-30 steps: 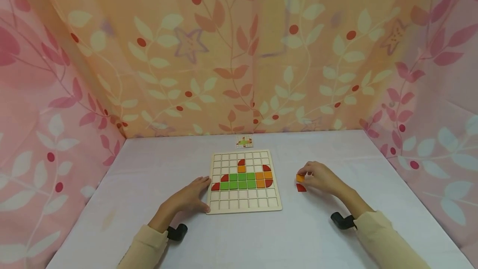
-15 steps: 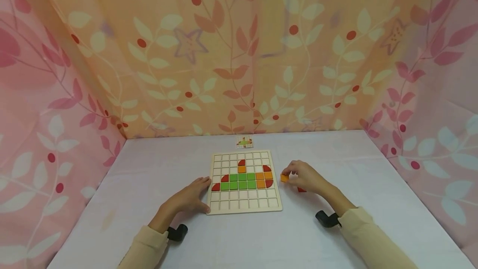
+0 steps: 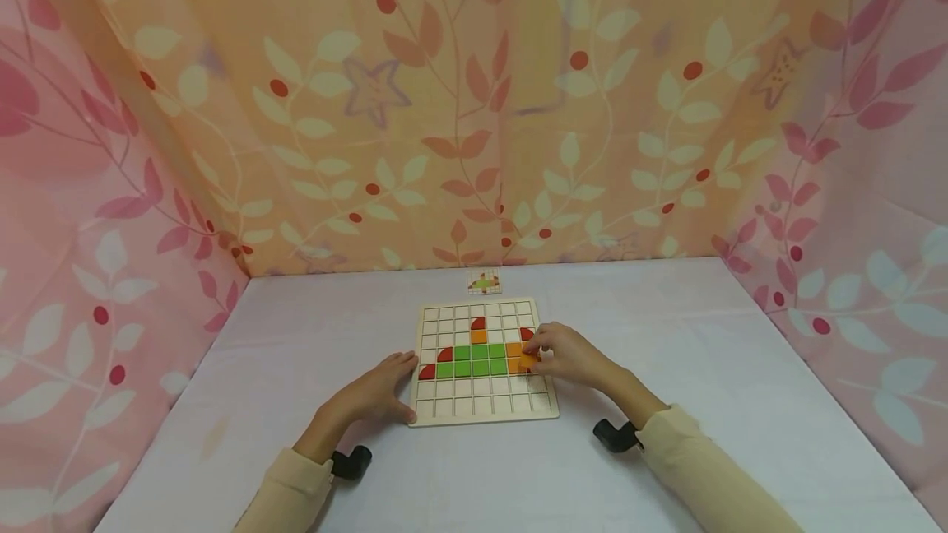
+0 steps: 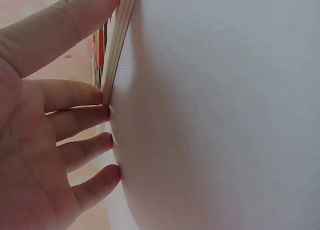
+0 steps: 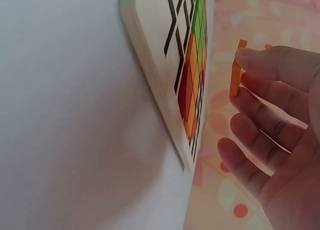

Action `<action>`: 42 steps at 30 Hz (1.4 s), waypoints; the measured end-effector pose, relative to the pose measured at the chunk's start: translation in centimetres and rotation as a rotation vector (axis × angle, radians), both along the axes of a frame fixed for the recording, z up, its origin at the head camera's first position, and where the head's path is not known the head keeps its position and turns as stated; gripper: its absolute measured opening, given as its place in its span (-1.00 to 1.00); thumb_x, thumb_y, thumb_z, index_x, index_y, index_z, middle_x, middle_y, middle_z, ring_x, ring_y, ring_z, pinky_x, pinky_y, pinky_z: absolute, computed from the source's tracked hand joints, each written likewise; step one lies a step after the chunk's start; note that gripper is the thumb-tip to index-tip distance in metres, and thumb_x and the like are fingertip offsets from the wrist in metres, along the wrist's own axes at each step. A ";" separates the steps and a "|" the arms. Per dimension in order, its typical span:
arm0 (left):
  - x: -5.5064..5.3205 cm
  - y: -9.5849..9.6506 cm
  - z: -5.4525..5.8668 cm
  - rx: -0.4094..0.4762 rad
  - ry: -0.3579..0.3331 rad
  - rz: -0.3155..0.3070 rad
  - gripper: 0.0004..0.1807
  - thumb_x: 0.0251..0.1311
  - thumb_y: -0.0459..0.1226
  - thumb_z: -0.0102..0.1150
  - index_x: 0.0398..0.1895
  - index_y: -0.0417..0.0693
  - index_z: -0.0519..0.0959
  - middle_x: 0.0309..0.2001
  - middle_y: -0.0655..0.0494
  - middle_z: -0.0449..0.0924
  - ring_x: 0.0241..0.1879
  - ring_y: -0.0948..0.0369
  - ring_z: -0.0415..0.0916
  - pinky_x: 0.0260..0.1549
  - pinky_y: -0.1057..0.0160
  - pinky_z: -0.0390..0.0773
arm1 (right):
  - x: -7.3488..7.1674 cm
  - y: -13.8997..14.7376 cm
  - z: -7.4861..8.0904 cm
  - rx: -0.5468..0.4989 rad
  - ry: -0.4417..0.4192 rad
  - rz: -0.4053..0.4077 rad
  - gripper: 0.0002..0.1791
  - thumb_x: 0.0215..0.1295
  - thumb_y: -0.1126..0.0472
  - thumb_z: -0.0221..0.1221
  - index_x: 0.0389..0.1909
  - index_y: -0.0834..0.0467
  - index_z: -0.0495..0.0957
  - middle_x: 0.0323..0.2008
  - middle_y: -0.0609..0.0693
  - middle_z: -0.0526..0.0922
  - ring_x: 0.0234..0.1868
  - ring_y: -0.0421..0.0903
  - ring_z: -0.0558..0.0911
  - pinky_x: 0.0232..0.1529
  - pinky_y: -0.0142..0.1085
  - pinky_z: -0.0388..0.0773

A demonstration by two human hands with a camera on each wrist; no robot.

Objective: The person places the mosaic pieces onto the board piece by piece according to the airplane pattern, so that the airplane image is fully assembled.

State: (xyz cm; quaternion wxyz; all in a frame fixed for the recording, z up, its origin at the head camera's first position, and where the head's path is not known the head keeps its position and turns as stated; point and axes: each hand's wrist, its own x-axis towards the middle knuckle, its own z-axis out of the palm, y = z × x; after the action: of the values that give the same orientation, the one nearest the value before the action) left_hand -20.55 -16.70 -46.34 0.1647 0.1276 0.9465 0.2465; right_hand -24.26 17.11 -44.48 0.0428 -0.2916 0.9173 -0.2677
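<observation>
A square wooden grid board [image 3: 474, 408] lies on the table, with green, orange and red tiles set in its cells. Thumb and fingertips of my left hand [image 3: 381, 389] touch the board's left edge, fingers fairly straight, and the left wrist view shows them along its side [image 4: 120, 45]. Over the right part of the board, my right hand [image 3: 570, 356] pinches an orange square tile [image 3: 528, 361] between thumb and fingers. In the right wrist view this orange tile [image 5: 236, 77] is held on edge above the board's surface. The red rounded tiles at the right are partly covered by the hand.
A small pattern card [image 3: 485, 280] lies behind the board, near the table's back edge. Flowered cloth [image 3: 474, 105] hangs at the back and both sides of the white table [image 3: 333, 303]. Each wrist carries a black camera mount [image 3: 615, 436].
My right hand has carried the orange tile left, from the table beside the board to above its right columns. A loose red tile is now hidden under the right arm. The left hand stays put.
</observation>
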 end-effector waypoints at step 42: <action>-0.1 0.0 -0.1 -0.016 0.011 -0.008 0.08 -0.22 -0.20 0.58 0.44 -0.22 0.23 0.50 -0.10 0.15 0.53 -0.11 -0.04 0.43 -0.17 0.09 | 1.2 -7.8 -1.3 0.235 0.081 0.131 -0.74 0.16 0.14 0.35 -0.11 0.05 0.73 -0.21 -0.13 0.59 -0.14 -0.21 0.48 -0.06 -0.37 0.54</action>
State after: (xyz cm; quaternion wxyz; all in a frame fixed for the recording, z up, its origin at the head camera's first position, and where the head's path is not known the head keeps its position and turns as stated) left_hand -20.69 -16.73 -46.46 0.1615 0.1313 0.9488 0.2376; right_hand -23.01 9.26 -45.82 0.0569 -0.3543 0.9224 -0.1428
